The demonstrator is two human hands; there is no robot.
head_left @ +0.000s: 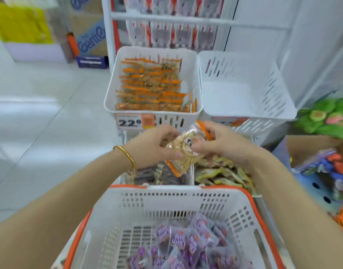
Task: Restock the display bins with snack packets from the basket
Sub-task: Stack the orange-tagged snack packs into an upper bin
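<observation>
The picture is blurry, so we cannot read the print on any packet. The left hand (155,144) and right hand (223,144) cover much of the packet (183,152) between them. We cannot tell if it is one packet or a few held together. The hands and the basket (166,202) hide most of the two low bins (192,177). We see only dark packets (153,175) in the left one and yellow packets (225,175) in the right one. The near end of the basket is cut off at the bottom edge. A second tag (230,121) is half hidden behind the right hand.

The packet is clear with orange ends. Its long side runs on a slant, from low on the left to high on the right. It is in the air above the low bins, below the front of the two top bins. Each hand's grip is clamped on it, with fingers curled round its sides.

The top left bin (116,74) holds rows of orange packets (149,84) and has a price tag (134,121). The top right bin (244,98) stands just beside it. Purple packets (186,243) lie in the basket. A gold bangle (128,156) is on the left wrist.
</observation>
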